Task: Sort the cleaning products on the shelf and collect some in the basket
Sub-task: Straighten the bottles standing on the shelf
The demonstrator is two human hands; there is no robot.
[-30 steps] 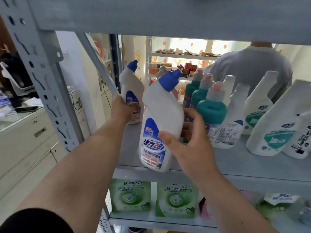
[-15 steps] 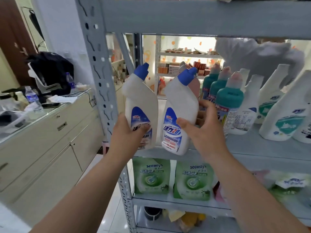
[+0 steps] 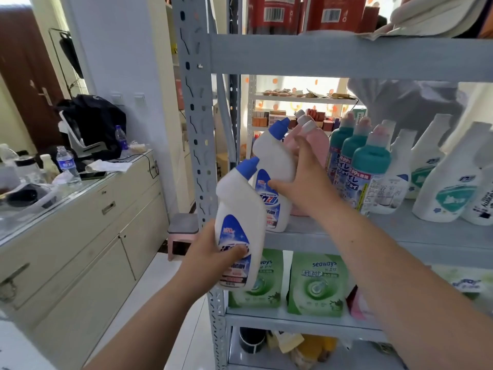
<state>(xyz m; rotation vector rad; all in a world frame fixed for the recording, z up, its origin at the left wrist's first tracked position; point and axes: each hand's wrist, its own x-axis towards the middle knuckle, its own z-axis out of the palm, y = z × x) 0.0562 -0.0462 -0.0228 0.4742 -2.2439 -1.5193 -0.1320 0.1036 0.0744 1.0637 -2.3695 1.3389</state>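
My left hand (image 3: 210, 259) grips a white toilet-cleaner bottle with a blue cap (image 3: 238, 217), held off the grey metal shelf (image 3: 346, 239) in front of its left post. My right hand (image 3: 301, 177) holds a second white blue-capped bottle (image 3: 272, 166) that stands at the shelf's left end. Behind it are pink bottles (image 3: 317, 140). To the right stand three teal bottles (image 3: 370, 166) and several white spray bottles (image 3: 448, 182). No basket is in view.
Green seaways refill pouches (image 3: 317, 284) sit on the shelf below. The upright post (image 3: 197, 129) is left of my hands. A cream cabinet (image 3: 80, 236) with water bottles and a black bag stands at left. A small pink stool (image 3: 182, 233) is on the floor.
My left hand has pulled its bottle down and out in front of the shelf post. My right hand's bottle has moved back onto the shelf's left end. The view shifted left and upward.
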